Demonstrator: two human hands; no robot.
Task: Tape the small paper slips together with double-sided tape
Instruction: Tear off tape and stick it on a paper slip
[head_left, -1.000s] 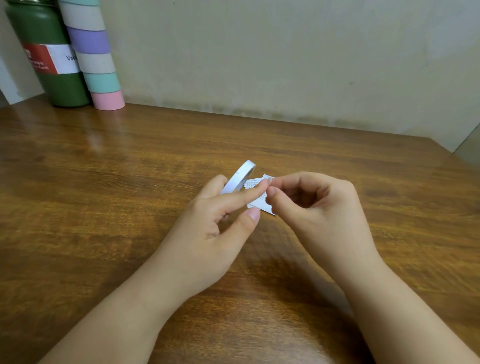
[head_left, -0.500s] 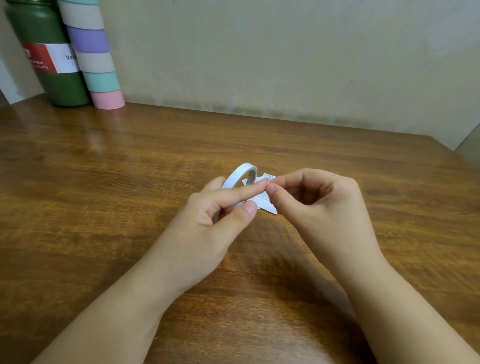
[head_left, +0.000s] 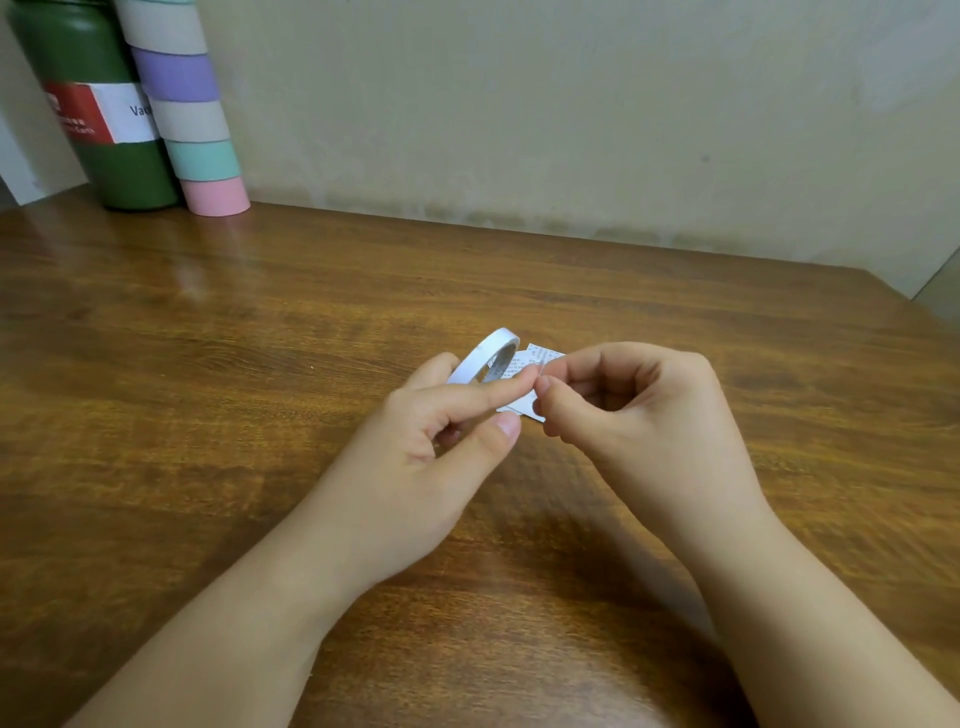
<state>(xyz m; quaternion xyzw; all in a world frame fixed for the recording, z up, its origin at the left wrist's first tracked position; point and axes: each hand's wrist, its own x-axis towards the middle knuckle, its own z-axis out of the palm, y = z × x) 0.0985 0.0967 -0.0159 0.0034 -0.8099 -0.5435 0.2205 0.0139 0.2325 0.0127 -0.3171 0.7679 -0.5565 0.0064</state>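
A thin white roll of double-sided tape (head_left: 485, 354) stands on edge above the wooden table, held in my left hand (head_left: 441, 436), whose fingers curl round its lower part while the forefinger stretches right. My right hand (head_left: 634, 410) pinches the free tape end between thumb and forefinger, right at my left forefinger's tip. Small printed paper slips (head_left: 540, 358) lie on the table (head_left: 260, 364) just behind and under both hands, partly hidden by the fingers.
A dark green bottle (head_left: 98, 114) with a red and white label stands at the far left corner. Beside it rises a stack of pastel tape rolls (head_left: 192, 114). A pale wall runs along the table's far edge.
The tape roll has tipped slightly and my left thumb has shifted against the roll. Both hands stay in the same spot, fingertips still meeting.
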